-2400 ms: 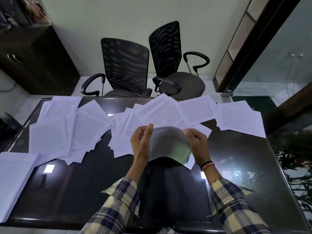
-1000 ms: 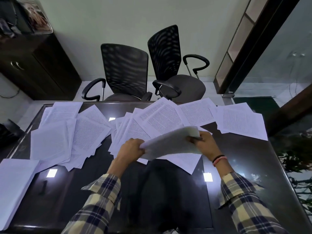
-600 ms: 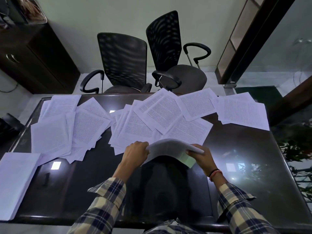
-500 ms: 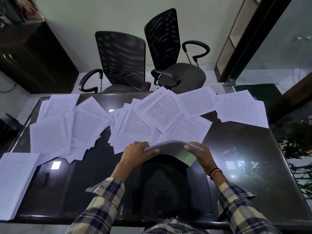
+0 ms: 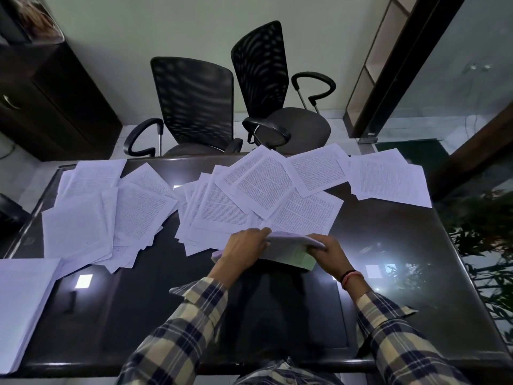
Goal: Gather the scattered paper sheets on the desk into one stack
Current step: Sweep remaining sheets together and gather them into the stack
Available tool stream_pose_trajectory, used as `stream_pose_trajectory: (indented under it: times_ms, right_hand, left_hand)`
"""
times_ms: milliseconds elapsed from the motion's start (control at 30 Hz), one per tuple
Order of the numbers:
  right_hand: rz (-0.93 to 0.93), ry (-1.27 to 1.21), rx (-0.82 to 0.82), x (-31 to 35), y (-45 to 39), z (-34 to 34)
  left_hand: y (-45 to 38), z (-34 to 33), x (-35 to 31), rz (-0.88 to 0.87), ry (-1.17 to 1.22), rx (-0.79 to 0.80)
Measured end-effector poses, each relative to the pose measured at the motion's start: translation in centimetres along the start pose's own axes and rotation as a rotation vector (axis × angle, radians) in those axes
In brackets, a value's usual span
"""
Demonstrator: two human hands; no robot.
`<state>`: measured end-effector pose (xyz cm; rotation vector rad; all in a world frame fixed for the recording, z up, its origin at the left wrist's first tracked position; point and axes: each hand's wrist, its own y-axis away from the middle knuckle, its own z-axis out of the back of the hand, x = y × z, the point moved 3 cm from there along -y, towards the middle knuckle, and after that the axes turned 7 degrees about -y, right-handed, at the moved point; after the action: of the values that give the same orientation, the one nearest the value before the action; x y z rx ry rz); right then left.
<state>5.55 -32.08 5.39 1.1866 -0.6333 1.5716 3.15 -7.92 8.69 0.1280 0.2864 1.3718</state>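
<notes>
A small bundle of white sheets (image 5: 286,250) is held low over the dark glossy desk (image 5: 388,245), bowed upward in the middle. My left hand (image 5: 244,245) grips its left end and my right hand (image 5: 329,252) grips its right end. Behind the bundle a fan of printed sheets (image 5: 249,201) lies spread on the desk. More loose sheets (image 5: 111,215) cover the left part, and a few sheets (image 5: 388,182) lie at the far right. A thick white stack (image 5: 22,307) sits at the near left edge.
Two black mesh office chairs (image 5: 194,104) stand beyond the desk's far edge. A dark cabinet (image 5: 50,101) is at the back left and a glass partition (image 5: 458,79) at the right. The desk's near middle and right show bare reflective surface.
The bundle has come down from chest height to just above the desk in front of the fanned sheets, and both hands have kept hold of its ends.
</notes>
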Motion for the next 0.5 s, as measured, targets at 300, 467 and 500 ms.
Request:
stream_pose_trajectory:
  times_ms: [300, 467, 500]
  right_hand:
    - [-0.369, -0.564, -0.399, 0.7, 2.4, 1.8]
    - [-0.189, -0.698, -0.048, 3.2, 3.9, -3.1]
    - [-0.148, -0.661, -0.074, 3.5, 3.8, -3.6]
  left_hand:
    - [1.7, 1.3, 4.1, 0.306, 1.058, -0.107]
    - [5.6, 1.3, 3.6, 0.305, 1.387, -0.090]
    - [6.1, 1.5, 3.4, 0.281, 1.419, -0.085]
